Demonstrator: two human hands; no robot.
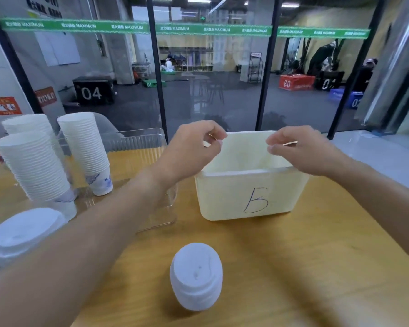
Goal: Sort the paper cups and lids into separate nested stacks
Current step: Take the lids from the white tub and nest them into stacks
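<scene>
Setting: wooden table [305, 267] stood before a glass wall, a gym floor with numbered boxes beyond it.
Lid stack, far left: nested white lids [21, 234] sat at the table's left edge, well left of the white box.
Cup stacks: three tall nested stacks of paper cups [33, 166] stood upside down left of the white box, behind the lids.
Clear tray: transparent tray [137, 142] lay just left of the white box, under the left forearm.
Left hand: left hand [189, 149] reached forward on a straight arm and hovered over the box's left rim, palm down, fingers curled with thumb and fingertip pinched together; no held thing could be made out.
Lidded cup: single cup with white lid [196, 276] stood in front of the white box, nearer the person.
White box: white box [250, 197] marked "B" sat at mid-table, open on top.
Right hand: right hand [300, 149] hovered over the box's right rim, wrist bent, fingers curled, thumb meeting fingertip, with nothing visible in the pinch.
</scene>
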